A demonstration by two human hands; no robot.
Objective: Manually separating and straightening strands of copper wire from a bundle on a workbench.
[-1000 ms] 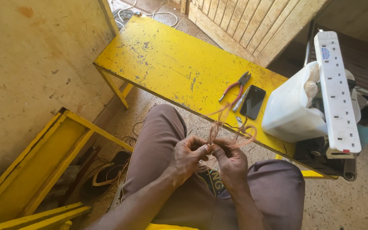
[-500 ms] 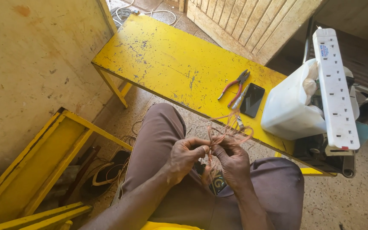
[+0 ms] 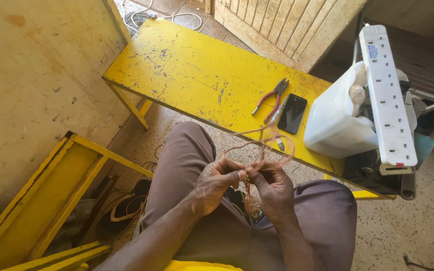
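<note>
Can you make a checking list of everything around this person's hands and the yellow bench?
Surface: yellow bench, paint chipped and scuffed.
Job's things: tangle of thin copper wire, pinched between both hands above the lap.
Clutter: red-handled pliers, dark phone, white plastic container, white power strip on top.
Grippers: left hand and right hand both closed on the wire.
Cables: white cable on the floor beyond the bench.
Surroundings: yellow frame, sandals, wooden slatted panel.

The person wears brown trousers (image 3: 192, 165) and a yellow top (image 3: 202, 266), forearms bare of sleeves.
</note>
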